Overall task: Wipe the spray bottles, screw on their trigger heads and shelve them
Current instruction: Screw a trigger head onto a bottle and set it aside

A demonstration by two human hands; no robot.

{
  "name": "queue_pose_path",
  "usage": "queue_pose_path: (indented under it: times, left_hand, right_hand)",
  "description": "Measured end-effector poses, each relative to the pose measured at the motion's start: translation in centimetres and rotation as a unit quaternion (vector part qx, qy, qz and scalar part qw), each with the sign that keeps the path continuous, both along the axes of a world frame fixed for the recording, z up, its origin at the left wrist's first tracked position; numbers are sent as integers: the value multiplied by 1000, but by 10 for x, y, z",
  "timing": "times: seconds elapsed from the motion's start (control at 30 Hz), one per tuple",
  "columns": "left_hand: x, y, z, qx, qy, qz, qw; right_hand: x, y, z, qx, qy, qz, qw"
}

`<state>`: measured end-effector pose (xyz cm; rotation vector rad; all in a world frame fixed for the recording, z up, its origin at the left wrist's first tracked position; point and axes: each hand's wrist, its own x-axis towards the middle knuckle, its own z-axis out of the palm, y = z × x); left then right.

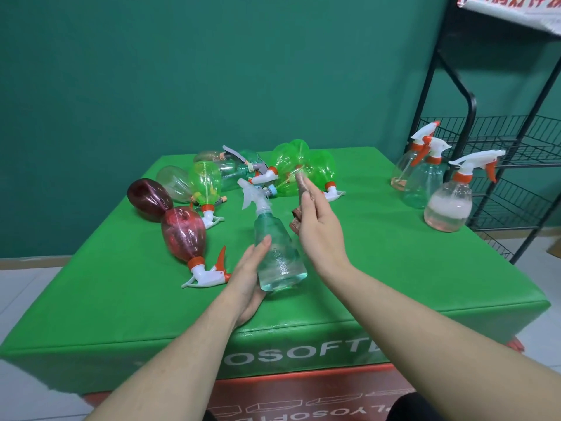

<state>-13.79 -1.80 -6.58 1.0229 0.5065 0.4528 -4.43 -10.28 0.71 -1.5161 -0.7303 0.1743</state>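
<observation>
Liquid is seen in the clear bottle (279, 256), which is cradled above the counter (379, 268) by the left hand (249, 278), fingers curled round it. A brown cloth (302, 199) is pinched in the right hand (318, 232). Three filled bottles (449, 208) are stood beside the black rack (498, 165); empty green and red ones (206, 189) are heaped behind.

1. Table cover (379, 268): bright green, white lettering on the 6 o'clock face.
2. Held bottle (277, 256): pale teal, translucent.
3. Cloth (301, 192): brown.
4. Bottles at 9 o'clock (182, 235): dark red.
5. Rack (469, 117) at 3 o'clock: black.
</observation>
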Motion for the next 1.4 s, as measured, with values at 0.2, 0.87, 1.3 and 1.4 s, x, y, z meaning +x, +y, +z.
queue_pose_path:
  times: [0.2, 0.87, 1.3, 1.4]
  left_hand:
    - [-3, 1, 2, -19, -9, 7, 1000]
    - [-3, 4, 1, -42, -1, -21, 999]
    - [3, -4, 2, 6, 21, 21, 1000]
    - [5, -7, 1, 19, 24, 35, 999]
  right_hand:
    - [-5, 21, -15, -92, -109, 90, 986]
    - [17, 25, 1, -356, -359, 46, 861]
    - [9, 15, -24, -222, -259, 106, 934]
    - [4, 3, -32, -239, -292, 134, 916]
